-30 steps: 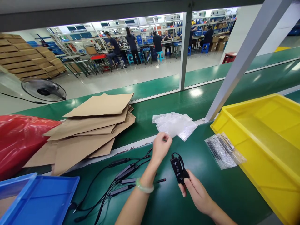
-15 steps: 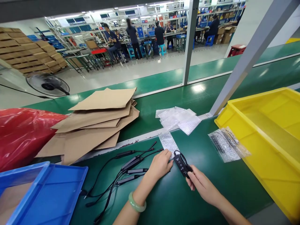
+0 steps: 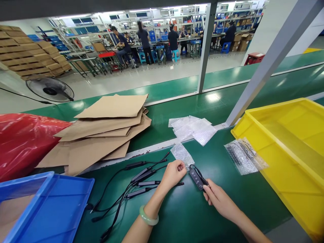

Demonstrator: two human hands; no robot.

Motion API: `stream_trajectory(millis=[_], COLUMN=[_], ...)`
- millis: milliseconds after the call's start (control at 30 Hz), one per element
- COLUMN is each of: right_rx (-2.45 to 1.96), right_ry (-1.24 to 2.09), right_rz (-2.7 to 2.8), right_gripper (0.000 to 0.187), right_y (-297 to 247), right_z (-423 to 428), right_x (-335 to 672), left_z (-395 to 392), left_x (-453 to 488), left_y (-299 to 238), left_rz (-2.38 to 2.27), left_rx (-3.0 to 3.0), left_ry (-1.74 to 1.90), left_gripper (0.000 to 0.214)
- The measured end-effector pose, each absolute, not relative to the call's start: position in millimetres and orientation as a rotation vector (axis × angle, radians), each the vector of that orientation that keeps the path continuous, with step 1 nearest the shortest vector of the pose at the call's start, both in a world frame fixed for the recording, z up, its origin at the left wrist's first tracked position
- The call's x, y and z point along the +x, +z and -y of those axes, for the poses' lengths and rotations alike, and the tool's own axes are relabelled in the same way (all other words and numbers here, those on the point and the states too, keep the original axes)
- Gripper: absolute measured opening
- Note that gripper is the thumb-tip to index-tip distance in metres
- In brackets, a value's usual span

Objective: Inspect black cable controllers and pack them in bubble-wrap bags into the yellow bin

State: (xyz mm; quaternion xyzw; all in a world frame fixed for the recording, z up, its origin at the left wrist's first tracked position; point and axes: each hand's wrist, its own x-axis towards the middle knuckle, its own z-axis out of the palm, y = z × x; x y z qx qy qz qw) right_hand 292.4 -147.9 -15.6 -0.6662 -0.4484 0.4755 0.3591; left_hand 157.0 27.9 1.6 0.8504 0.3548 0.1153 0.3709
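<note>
My left hand (image 3: 173, 173) is closed in a pinch on the near edge of a small bubble-wrap bag (image 3: 181, 154) lying on the green belt. My right hand (image 3: 218, 199) grips a black inline controller (image 3: 196, 178) with its coiled cable, held just right of the left hand, its top end near the bag's opening. Several more black controllers with cables (image 3: 138, 184) lie on the belt left of my hands. A pile of empty bubble bags (image 3: 193, 129) sits further back.
A yellow tray (image 3: 291, 148) stands at the right with two packed bubble bags (image 3: 244, 156) beside it. A blue tray (image 3: 50, 206) is at the near left, a red plastic bag (image 3: 22, 141) and cardboard sheets (image 3: 106, 130) behind it. A grey slanted post (image 3: 265, 60) rises mid-right. People work far behind.
My left hand pulled one bubble bag from the pile toward me and now pinches its edge. My right hand moved the controller up close to the bag.
</note>
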Motion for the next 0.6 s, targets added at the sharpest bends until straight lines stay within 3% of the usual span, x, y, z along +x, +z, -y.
stream_trajectory(millis=[300, 600], right_rx=[-1.716, -1.585], right_ry=[1.252, 1.353], right_rz=[1.172, 1.008], right_gripper=[0.037, 0.049], right_y=[-7, -7], right_z=[147, 146], right_x=[293, 292], left_z=[-15, -6], left_x=[158, 157], left_y=[16, 19], left_rz=[-0.905, -0.756], left_rx=[2.085, 2.166], left_ry=[0.459, 0.471], left_gripper=[0.011, 0.010])
